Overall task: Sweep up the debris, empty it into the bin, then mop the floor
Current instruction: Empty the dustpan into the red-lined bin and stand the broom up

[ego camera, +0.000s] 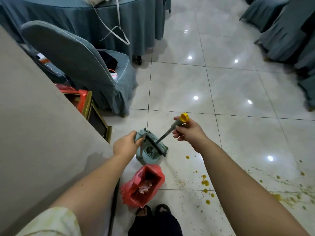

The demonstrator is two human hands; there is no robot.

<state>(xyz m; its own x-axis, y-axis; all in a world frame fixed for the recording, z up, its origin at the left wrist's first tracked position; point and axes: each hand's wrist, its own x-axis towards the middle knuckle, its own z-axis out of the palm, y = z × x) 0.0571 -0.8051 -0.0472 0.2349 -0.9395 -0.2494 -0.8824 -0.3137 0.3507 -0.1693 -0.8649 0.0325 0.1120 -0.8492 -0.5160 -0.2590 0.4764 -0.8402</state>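
A beige wall (34, 116) fills the left edge, with a blue-covered chair (76, 65) and a cloth-draped table (85, 14) behind it. Beside the wall, the left hand (126, 145) is clenched around the grey-blue handle (139, 135) of the dustpan (150, 154), which stands on the tiled floor (238, 82) just ahead of the person's feet. The broom head (157, 144) lies across the dustpan's mouth. Just nearer the camera than the dustpan sits a small bin (144, 184) lined with a red plastic bag, with pale scraps inside. Further right, the right hand (189, 132) grips the top of the broom stick (168, 132), just under its yellow cap (184, 117); the stick slants down-left to the head. Yellow-orange spatter (205, 183) dots the floor to the right of the bin, reaching toward the frame's right edge.
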